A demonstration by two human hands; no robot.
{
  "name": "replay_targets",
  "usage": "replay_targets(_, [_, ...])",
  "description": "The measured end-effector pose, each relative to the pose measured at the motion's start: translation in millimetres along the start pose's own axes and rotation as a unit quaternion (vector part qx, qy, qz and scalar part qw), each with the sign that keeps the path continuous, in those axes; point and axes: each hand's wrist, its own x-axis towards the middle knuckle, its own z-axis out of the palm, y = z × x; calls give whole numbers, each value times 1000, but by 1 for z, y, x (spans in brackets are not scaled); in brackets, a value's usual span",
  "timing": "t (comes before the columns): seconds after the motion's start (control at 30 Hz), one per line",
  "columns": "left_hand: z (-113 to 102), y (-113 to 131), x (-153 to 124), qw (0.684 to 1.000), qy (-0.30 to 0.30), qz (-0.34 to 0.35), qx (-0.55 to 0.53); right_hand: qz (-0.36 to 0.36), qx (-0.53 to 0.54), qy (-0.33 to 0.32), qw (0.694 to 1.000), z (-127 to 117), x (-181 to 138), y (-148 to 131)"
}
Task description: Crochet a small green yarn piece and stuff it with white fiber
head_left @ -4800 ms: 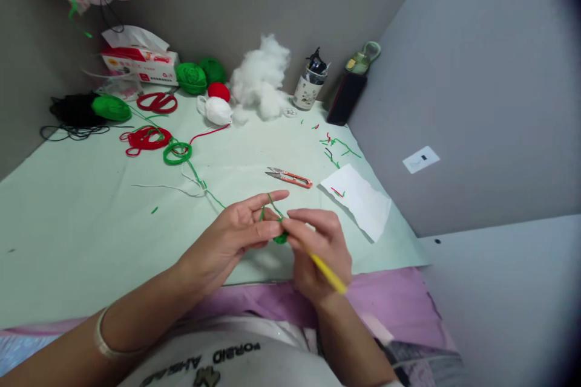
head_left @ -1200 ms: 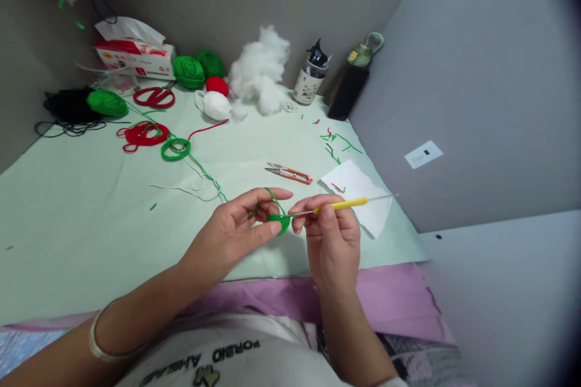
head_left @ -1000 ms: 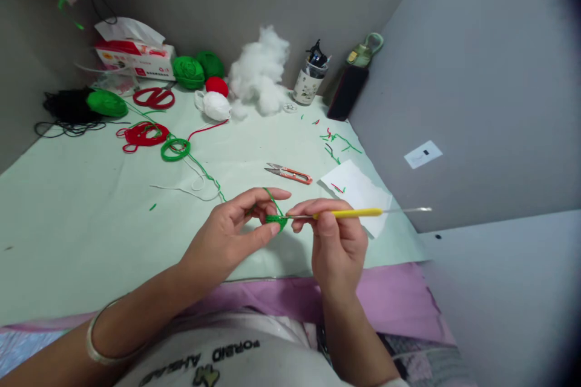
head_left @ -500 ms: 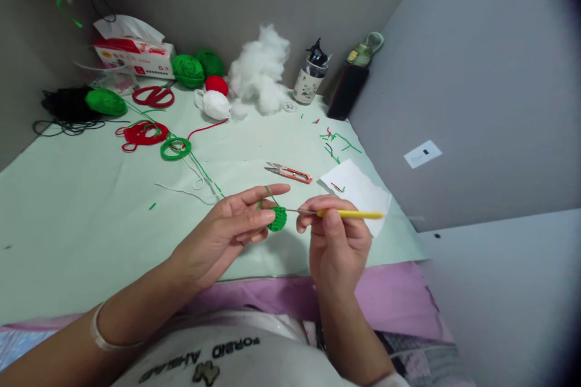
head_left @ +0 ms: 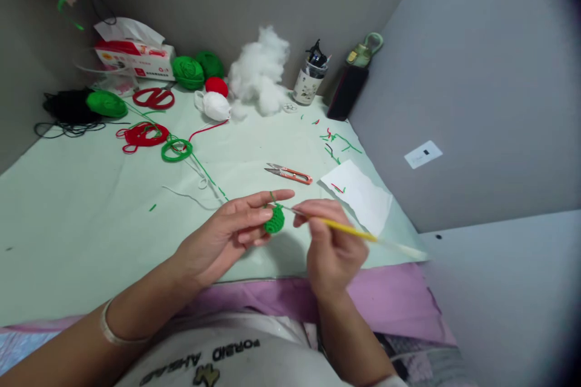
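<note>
"The green crochet piece (head_left: 274, 221), where is it?"

"Above the table (head_left: 113, 236), near its front edge, in the left hand (head_left: 224, 230). The thumb and lower fingers are closed on its left side, while the forefinger reaches out straight with green yarn looped over it."

"And the right hand (head_left: 336, 248)?"

"Its fingers are wrapped around the yellow handle of a crochet hook (head_left: 347, 229). The metal shaft points left to the top of the piece; whether the tip sits inside a stitch is too small to tell. The hook's far end is blurred."

"What lies close by?"

"Orange snips (head_left: 289, 173) just beyond the hands, blades pointing left. To their right is a torn sheet of white paper (head_left: 361, 199) with a few yarn scraps on it."

"And farther off?"

"A green strand (head_left: 209, 177) runs from near the left hand to a green yarn ring (head_left: 177, 159), beside a red yarn tangle (head_left: 157, 134). At the back, white stuffing (head_left: 263, 72) is heaped between the white yarn ball (head_left: 214, 105) and a cup of pens (head_left: 307, 86)."
</note>
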Motion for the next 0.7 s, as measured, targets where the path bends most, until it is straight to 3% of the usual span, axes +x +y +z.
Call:
replay_targets(0.1, [-1, 1, 0, 1000, 1, 22, 22, 131, 167, 18, 977, 0, 6, 1])
replay_targets(0.17, [0, -2, 0, 997, 8, 43, 71, 160, 193, -1, 968, 3, 6, 2])
replay_targets(0.4, [-3, -6, -3, 970, 44, 97, 220, 205, 202, 0, 958, 4, 5, 5])
replay_targets(0.53, [-2, -3, -5, 961, 69, 111, 244, 199, 223, 4, 954, 0, 11, 5])
replay_targets(0.7, [-1, -3, -5, 958, 70, 118, 252, 176, 189, -43, 965, -2, 11, 6])
